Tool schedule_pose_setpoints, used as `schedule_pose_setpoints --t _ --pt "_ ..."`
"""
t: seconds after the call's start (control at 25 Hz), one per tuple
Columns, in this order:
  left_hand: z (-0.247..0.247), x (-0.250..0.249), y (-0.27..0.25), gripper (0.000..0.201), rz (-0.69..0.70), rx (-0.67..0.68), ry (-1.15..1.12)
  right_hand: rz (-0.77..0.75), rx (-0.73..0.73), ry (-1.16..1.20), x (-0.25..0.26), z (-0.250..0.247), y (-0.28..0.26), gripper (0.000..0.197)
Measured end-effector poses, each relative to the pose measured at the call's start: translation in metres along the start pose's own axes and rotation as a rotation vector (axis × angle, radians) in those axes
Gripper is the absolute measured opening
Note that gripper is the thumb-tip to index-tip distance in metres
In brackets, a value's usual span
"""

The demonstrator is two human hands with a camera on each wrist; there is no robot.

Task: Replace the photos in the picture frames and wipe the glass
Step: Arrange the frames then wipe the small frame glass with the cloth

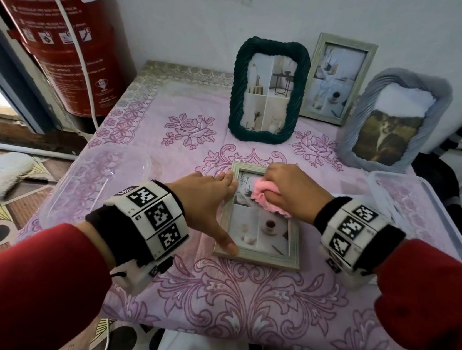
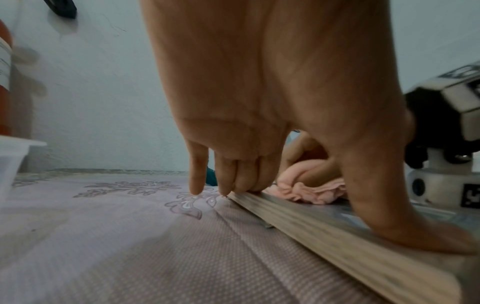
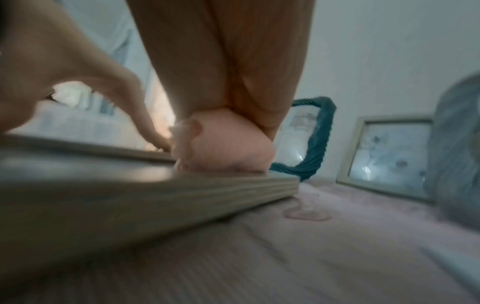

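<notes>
Four picture frames: three upright at the wall, one pale wooden frame (image 1: 256,258) flat on the tablecloth (image 1: 237,306), holding a four-part photo. Left hand (image 1: 206,201) presses its edge, thumb and fingers spread. Right hand (image 1: 289,189) bunches one pink cloth (image 1: 263,197) on the glass.

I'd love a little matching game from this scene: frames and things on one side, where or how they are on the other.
Things:
1. dark green rope frame
2. pale wooden frame
3. pink cloth
4. grey-blue frame

States:
A. bunched in the right hand, on the glass
B. standing at the back right, holding a cat photo
C. lying flat, steadied by the left hand
D. standing at the back, left of the other upright frames

Pairs: 1-D, 2-C, 3-A, 4-B
</notes>
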State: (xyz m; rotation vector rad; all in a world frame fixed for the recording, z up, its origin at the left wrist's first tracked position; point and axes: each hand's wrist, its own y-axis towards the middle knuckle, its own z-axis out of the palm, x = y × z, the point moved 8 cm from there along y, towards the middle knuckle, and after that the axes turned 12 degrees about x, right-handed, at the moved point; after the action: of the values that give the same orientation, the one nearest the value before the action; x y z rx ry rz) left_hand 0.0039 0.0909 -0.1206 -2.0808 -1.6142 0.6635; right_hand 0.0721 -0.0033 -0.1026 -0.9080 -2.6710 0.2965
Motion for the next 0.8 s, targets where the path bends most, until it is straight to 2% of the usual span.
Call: schedule_pose_setpoints --t 0.08,0.16,0.32,0.4,0.56,0.68,0.8 --pt "-0.002 -0.001 0.002 0.121 -0.022 0.005 0.021 0.003 -0.004 0.021 0.001 -0.002 0.005 0.019" --pt "-0.003 -0.003 0.002 0.114 -0.045 0.018 0.034 -0.059 0.017 0.042 0.012 0.003 -0.003 0.019" --pt "-0.009 -0.005 0.005 0.110 -0.080 0.030 0.090 -0.204 0.089 0.103 0.045 0.021 -0.038 0.017" --pt "-0.009 -0.005 0.006 0.109 -0.077 0.035 0.082 -0.227 0.088 0.064 0.047 0.026 -0.056 0.017" --pt "-0.008 -0.003 0.005 0.109 -0.046 0.021 0.029 -0.123 0.037 -0.050 0.024 0.022 -0.064 0.018" --pt "-0.006 -0.003 0.003 0.107 -0.034 0.013 0.006 -0.056 -0.047 -0.012 0.007 0.011 -0.037 0.019" --pt "-0.005 -0.002 0.003 0.103 -0.049 0.015 0.017 0.051 -0.068 0.032 -0.008 0.001 -0.004 0.019"
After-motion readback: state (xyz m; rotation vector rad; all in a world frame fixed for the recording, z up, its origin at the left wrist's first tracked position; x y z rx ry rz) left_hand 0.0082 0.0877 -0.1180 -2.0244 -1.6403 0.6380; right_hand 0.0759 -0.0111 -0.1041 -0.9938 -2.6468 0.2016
